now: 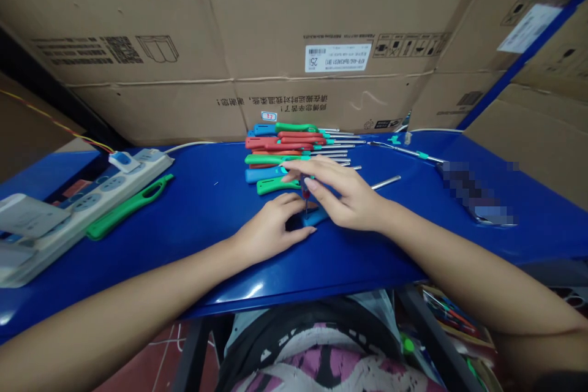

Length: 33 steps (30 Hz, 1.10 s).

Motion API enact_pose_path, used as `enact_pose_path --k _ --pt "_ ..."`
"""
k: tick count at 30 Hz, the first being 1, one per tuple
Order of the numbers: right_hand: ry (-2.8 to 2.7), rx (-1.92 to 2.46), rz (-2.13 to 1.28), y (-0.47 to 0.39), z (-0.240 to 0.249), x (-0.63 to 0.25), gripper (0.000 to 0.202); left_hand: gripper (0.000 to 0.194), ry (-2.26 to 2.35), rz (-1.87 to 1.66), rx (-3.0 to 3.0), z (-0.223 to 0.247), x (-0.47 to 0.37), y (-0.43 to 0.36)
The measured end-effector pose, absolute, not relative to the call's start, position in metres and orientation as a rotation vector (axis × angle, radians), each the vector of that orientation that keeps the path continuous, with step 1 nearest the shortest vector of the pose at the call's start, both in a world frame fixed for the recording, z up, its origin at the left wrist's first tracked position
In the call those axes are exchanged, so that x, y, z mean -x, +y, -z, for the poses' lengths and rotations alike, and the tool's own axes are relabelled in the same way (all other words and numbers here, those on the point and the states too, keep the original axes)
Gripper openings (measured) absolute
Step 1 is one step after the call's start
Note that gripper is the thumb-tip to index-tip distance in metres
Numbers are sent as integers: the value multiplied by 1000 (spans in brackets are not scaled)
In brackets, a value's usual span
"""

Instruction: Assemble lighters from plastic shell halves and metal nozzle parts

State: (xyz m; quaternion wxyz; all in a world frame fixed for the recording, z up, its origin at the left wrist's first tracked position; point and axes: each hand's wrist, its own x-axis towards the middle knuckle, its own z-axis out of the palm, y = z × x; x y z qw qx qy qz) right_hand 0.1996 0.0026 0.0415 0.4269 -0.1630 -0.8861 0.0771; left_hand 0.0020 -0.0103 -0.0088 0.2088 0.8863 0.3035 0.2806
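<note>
In the head view, my right hand (344,193) grips a small screwdriver (306,194), held upright with its shaft pointing down. Its tip meets a blue long-nosed lighter (316,216) that lies on the blue table. My left hand (271,226) curls round the near end of this lighter, thumb on the near side and fingers on the far side. My right hand hides much of the lighter. Just beyond both hands lies a row of several lighters (285,142) with red, green, blue and orange handles, their metal tubes pointing right.
At the left lie a white power strip (98,199) with plugs in it and a green handle piece (128,208). A blurred-out dark object (473,193) and a lighter tube (413,153) lie at the right. Cardboard (275,30) stands along the back. The table's front edge (285,303) is close to my body.
</note>
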Motion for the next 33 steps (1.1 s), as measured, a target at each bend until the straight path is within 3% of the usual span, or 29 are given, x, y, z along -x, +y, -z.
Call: enact_pose_path --k 3,6,10,14,18,22,27,29,33 --pt "-2162 417 -299 1 -43 -199 24 29 818 -803 -2476 10 -2 -10" --pt "-2132 414 -88 4 -44 -202 8 30 807 -827 -2491 12 -2 -9" --pt "-2204 385 63 6 -43 -204 15 28 810 -833 -2490 12 -3 -9" --pt "-2216 410 -237 6 -45 -203 28 32 830 -786 -2464 9 -2 -9" --pt "-2130 482 -146 10 -45 -205 11 36 832 -771 -2455 8 -2 -10" --pt "-2158 478 59 12 -43 -207 16 33 844 -779 -2461 9 -2 -10" --pt "-2181 428 -334 8 -45 -203 25 33 843 -773 -2456 10 -3 -9" --pt "-2159 401 -366 8 -47 -203 18 32 845 -778 -2461 11 -2 -9" --pt "-2221 376 -66 11 -49 -208 13 28 872 -802 -2481 13 -3 -9"
